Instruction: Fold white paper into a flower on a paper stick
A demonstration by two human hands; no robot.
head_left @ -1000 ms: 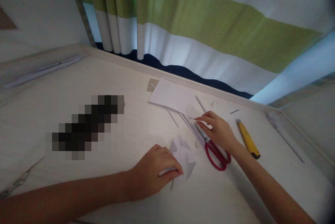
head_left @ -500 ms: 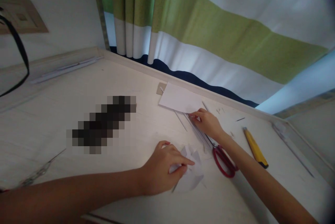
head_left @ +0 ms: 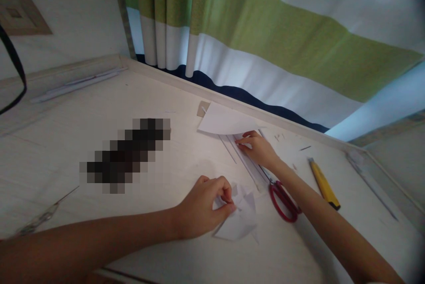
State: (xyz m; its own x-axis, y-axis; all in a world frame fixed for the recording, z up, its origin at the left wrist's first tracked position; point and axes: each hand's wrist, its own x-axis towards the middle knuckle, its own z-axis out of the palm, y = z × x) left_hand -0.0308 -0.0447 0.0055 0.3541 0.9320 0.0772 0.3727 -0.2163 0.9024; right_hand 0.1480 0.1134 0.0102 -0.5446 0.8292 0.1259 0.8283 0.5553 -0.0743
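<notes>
Bluish light glows through the curtain (head_left: 282,36) beyond the right hand (head_left: 255,146), leaving the nearer tabletop (head_left: 259,264) dim and slightly blurred.

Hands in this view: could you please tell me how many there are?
2: the left hand at the folded white paper, and the right hand near the flat white sheet.

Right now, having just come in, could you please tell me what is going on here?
A person is working with paper at a white tabletop. The left hand is at a folded white paper, thumb and fingers close together; whether they hold it is hard to tell. The right hand is over some long thin pieces at the near edge of a white sheet. Red-handled scissors lie partly under that arm, with a yellow cutter farther right.
</notes>
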